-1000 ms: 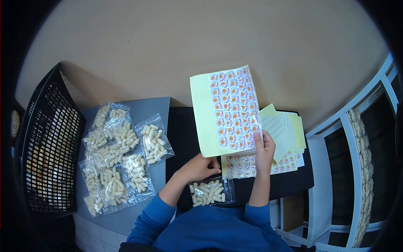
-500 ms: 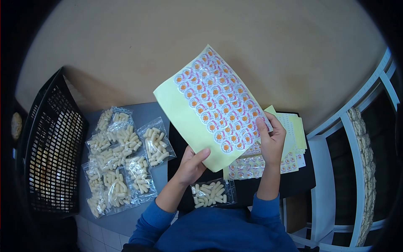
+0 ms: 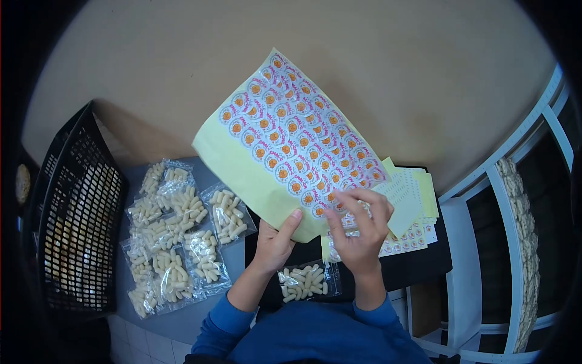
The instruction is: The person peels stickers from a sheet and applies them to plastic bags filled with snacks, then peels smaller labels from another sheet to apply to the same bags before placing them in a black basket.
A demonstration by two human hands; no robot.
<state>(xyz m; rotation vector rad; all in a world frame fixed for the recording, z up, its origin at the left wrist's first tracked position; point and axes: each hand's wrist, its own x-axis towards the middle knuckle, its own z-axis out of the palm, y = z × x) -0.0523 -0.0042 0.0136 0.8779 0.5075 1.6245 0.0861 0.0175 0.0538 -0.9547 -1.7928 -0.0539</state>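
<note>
A pale yellow sheet of round stickers [image 3: 291, 133], printed in orange and pink, is raised and tilted in front of me. My left hand [image 3: 276, 241] grips its lower edge, thumb on the bare yellow strip and fingers behind. Over the sheet's lower right corner, my right hand [image 3: 361, 233] has its thumb and fingers apart, fingertips right at the last stickers. Below the sheet, a clear bag of cream-coloured finger-shaped pieces [image 3: 303, 282] lies on the black surface [image 3: 418, 267]. More sticker sheets [image 3: 409, 236] are stacked at the right, partly hidden by my right hand.
Several filled clear bags [image 3: 173, 233] cover the grey table on the left. A tall black plastic basket [image 3: 82, 224] with lattice walls stands beyond them. At the right is a white-framed rack [image 3: 503, 242]. A beige wall [image 3: 424, 73] rises behind.
My right hand has let go of the sheet's right edge and moved down and left to its lower corner. The sheet has shifted left and slightly up in my left hand.
</note>
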